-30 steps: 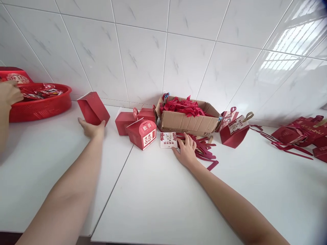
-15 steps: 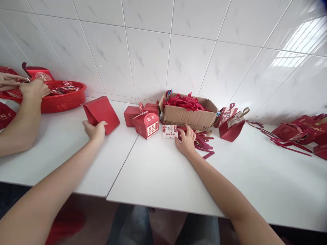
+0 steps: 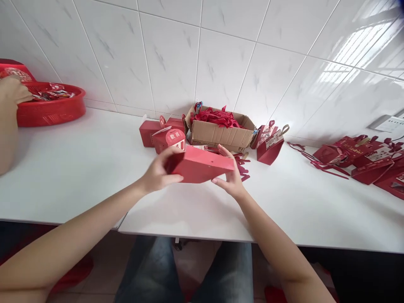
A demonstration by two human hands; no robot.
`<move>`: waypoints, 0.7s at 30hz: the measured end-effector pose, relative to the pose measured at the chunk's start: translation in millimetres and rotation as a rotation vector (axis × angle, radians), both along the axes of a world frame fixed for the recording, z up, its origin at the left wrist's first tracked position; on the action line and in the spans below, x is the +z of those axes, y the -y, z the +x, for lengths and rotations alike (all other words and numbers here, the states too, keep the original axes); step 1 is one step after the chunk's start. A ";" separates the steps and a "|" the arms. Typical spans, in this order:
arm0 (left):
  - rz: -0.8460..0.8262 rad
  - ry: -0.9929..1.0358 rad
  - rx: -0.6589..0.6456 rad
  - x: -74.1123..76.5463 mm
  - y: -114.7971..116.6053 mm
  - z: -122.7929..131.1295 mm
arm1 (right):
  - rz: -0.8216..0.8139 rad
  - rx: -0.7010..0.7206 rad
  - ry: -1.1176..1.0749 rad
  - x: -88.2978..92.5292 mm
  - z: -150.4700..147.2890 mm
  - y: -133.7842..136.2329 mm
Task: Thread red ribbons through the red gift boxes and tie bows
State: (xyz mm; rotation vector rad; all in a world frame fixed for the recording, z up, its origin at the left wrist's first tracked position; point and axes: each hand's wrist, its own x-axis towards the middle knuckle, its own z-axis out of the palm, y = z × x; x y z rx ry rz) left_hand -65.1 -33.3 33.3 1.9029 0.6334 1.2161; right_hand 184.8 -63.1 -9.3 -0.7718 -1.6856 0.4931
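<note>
A plain red paper box (image 3: 200, 165) is held flat-side up above the white table (image 3: 78, 168), between both hands. My left hand (image 3: 159, 172) grips its left end with the fingers curled round it. My right hand (image 3: 229, 179) holds its right end, fingers along the side. Just behind stand a small closed red gift box (image 3: 168, 139) with a white label and another red box (image 3: 148, 131).
A cardboard carton (image 3: 217, 134) full of red ribbons sits by the tiled wall, loose red strips beside it. Red gift bags (image 3: 269, 143) and more (image 3: 362, 158) lie to the right. At far left another person's hand (image 3: 11, 90) is at a red basket (image 3: 50, 109).
My left hand carried the red box from the left of the table to the middle. My right hand left the white card and ribbons and took the box's other end.
</note>
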 end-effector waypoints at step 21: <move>0.276 0.101 0.080 -6.0 4.6 43.3 | -0.119 -0.053 -0.266 12.8 -9.1 25.6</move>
